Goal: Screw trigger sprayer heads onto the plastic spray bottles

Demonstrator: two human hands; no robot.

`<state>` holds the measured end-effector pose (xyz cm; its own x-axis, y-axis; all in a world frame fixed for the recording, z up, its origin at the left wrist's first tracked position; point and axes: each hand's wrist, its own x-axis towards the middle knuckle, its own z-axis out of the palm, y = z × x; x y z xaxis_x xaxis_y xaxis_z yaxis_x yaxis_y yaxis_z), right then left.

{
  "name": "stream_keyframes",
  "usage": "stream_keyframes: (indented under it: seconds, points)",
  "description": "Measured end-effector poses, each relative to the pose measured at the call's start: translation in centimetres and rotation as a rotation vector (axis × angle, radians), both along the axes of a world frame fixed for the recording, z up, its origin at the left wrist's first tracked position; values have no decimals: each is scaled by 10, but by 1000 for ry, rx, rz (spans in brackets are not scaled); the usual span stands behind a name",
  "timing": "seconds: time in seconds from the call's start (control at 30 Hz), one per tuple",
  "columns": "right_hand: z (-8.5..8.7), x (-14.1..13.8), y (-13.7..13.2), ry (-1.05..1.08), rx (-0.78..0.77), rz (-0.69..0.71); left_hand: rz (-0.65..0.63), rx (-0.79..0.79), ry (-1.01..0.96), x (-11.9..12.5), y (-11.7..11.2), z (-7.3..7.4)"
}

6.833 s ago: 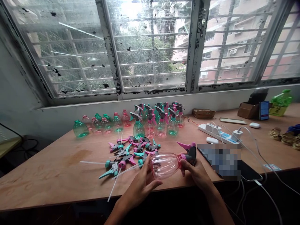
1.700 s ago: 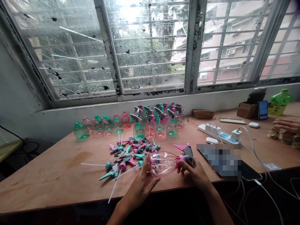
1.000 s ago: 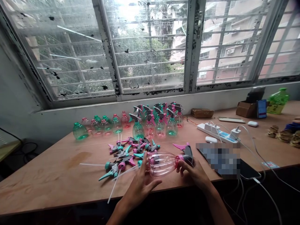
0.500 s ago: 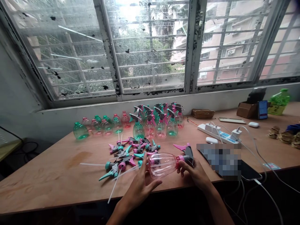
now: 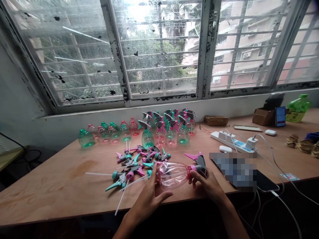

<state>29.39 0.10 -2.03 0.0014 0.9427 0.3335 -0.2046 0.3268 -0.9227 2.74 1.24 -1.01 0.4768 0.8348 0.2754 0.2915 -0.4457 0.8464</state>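
Observation:
A clear pink spray bottle [image 5: 171,176] lies on its side in the air between my hands, its pink and grey trigger head [image 5: 198,164] at the right end of the neck. My right hand [image 5: 205,182] is closed round the neck and head. At the bottle's base, my left hand [image 5: 152,196] supports it, fingers behind and thumb stretched out below. Just left and beyond, a pile of loose trigger heads [image 5: 134,169] in pink, teal and grey lies on the table, thin white tubes sticking out.
Open green and pink bottles [image 5: 86,138] stand at the back left of the wooden table [image 5: 50,186]. Several bottles with heads [image 5: 171,134] stand beside them. To the right are a power strip [image 5: 231,142] with white cables, a phone [image 5: 266,181] and a cardboard box [image 5: 261,116].
Almost nothing differs. The bottle has turned slightly in my hands, its highlights shifted; both hands keep their places.

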Motion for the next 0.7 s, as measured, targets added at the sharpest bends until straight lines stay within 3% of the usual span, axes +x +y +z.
stream_keyframes:
  seconds: [0.3,0.53,0.7]
  points:
    - [1,0,-1,-1,-5,-4,-80,-39,-59,2,1,0]
    - [2,0,-2,-23,-3,-13,-79,-48,-55,2,-3,7]
    - [0,0,-1,-8,0,0,-66,-28,-23,0,-1,3]
